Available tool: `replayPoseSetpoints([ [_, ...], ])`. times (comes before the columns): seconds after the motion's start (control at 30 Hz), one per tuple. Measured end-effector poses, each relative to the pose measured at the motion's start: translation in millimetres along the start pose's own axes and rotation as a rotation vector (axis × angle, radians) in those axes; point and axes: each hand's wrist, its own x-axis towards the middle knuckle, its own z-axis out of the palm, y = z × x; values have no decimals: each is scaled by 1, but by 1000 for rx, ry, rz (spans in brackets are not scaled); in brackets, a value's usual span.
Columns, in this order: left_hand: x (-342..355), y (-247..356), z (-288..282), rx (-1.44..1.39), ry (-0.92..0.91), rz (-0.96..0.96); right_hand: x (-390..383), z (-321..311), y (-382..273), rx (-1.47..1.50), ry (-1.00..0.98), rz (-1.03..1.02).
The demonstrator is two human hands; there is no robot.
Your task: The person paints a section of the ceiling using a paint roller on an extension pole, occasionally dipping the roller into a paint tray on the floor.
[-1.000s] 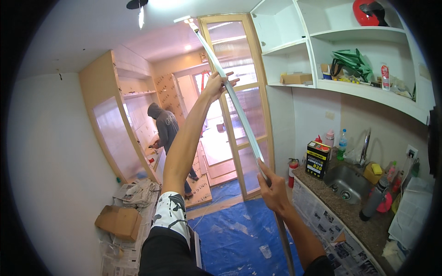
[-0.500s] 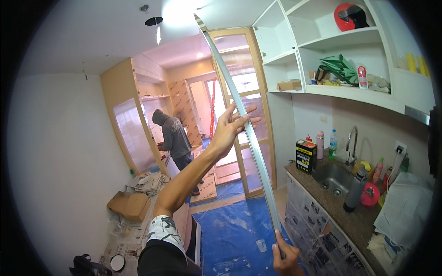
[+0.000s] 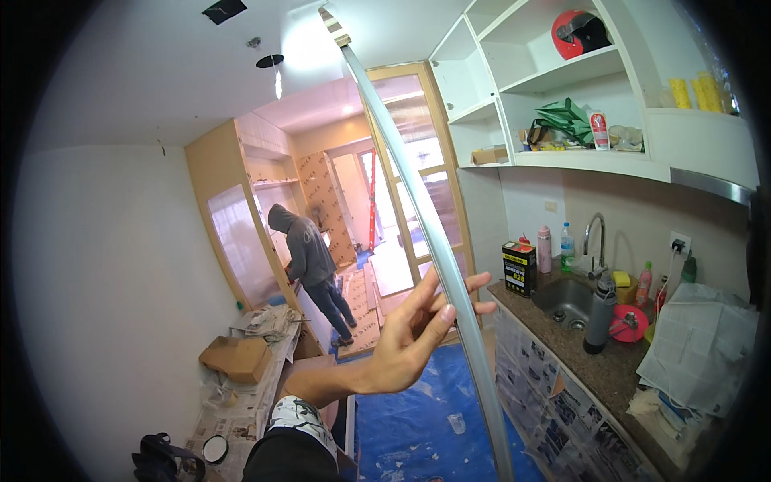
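Observation:
A long, silvery metal strip [image 3: 417, 191] slants from the ceiling down past the lower edge of the view. Its narrow top end [image 3: 335, 27] looks striped in gold and white beside the bright light; I cannot tell whether it touches the ceiling. Around the strip's middle, my left hand [image 3: 409, 341] keeps a loose grip, with the thumb in front and the fingers stretched out behind it. The strip's lower end is out of view, and so is my right hand.
A person in a grey hood [image 3: 309, 257] stands at a cabinet farther back. On the right, a counter [image 3: 606, 373] carries a sink, a black can and several bottles under white shelves [image 3: 574, 159]. Blue sheeting [image 3: 414, 422] covers the floor. At left, a cardboard box [image 3: 241, 357] lies on newspaper.
My left hand has moved down along the strip. My right hand, which held the strip's lower part, has left the view. The view has tilted upward, showing more ceiling.

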Motion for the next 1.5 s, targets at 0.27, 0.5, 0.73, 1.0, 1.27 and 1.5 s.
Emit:
replayPoseSetpoints([
  [0.27,-2,0,-5,86,38,-2,-2,-2,-17,-126,-26,6],
  [0.5,14,0,-46,28,110,-100,40,16,-38,-191,-14,72],
  [0.73,33,-32,-107,35,167,-167,103,59,-41,-203,-17,-4],
  [1.0,41,-110,-221,-47,272,-266,157,149,38,-187,-102,-38],
  [1.27,83,-227,-428,-68,330,-316,300,307,100,-156,-197,94],
  [1.5,129,-261,-570,-41,379,-319,409,416,121,-128,-178,72],
])
